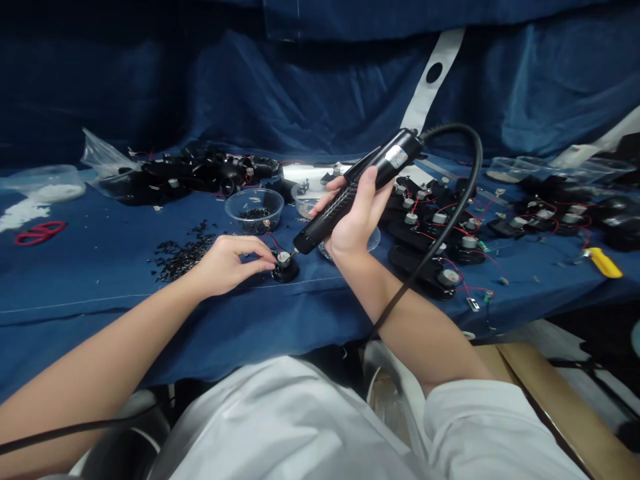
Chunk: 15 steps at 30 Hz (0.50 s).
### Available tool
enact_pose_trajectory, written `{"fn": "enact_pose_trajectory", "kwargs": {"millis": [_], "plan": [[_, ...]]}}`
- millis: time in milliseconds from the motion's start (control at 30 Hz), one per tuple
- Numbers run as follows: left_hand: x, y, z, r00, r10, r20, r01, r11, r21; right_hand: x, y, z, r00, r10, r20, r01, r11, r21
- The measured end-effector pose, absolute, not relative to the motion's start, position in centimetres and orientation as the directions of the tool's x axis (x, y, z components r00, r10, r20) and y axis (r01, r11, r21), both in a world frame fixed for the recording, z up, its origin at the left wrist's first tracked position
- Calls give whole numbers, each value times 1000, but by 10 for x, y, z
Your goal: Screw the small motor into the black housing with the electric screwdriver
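Observation:
My right hand is wrapped round a black electric screwdriver, tilted with its tip down and left. The tip touches a small black part with a round silver motor lying on the blue cloth. My left hand pinches that part from the left and holds it steady. A thick black cable loops from the screwdriver's top and runs down past my right forearm.
A clear bowl of dark screws stands behind the part; loose black bits lie to the left. Several black parts with red wires fill the right side. Red scissors lie far left, a yellow tool far right.

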<state>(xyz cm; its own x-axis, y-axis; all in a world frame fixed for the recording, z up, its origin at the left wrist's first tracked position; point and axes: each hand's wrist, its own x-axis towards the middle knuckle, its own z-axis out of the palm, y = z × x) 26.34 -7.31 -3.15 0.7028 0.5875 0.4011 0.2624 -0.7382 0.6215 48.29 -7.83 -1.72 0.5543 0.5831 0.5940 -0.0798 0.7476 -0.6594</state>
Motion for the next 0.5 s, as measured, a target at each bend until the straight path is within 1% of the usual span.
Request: {"fn": "enact_pose_trajectory", "kwargs": {"millis": [167, 233, 367, 500], "plan": [[270, -80, -38, 667, 614, 423, 252, -720, 647, 485, -74, -23, 524, 541, 658, 26, 762, -647], [272, -81, -40, 654, 622, 430, 255, -716, 650, 483, -78, -21, 538, 543, 644, -16, 771, -637], [275, -84, -43, 632, 623, 462, 237, -722, 650, 478, -89, -12, 589, 583, 560, -194, 775, -602], [278, -85, -47, 596, 638, 488, 209, -710, 673, 475, -94, -8, 605, 578, 548, -238, 788, -568]]}}
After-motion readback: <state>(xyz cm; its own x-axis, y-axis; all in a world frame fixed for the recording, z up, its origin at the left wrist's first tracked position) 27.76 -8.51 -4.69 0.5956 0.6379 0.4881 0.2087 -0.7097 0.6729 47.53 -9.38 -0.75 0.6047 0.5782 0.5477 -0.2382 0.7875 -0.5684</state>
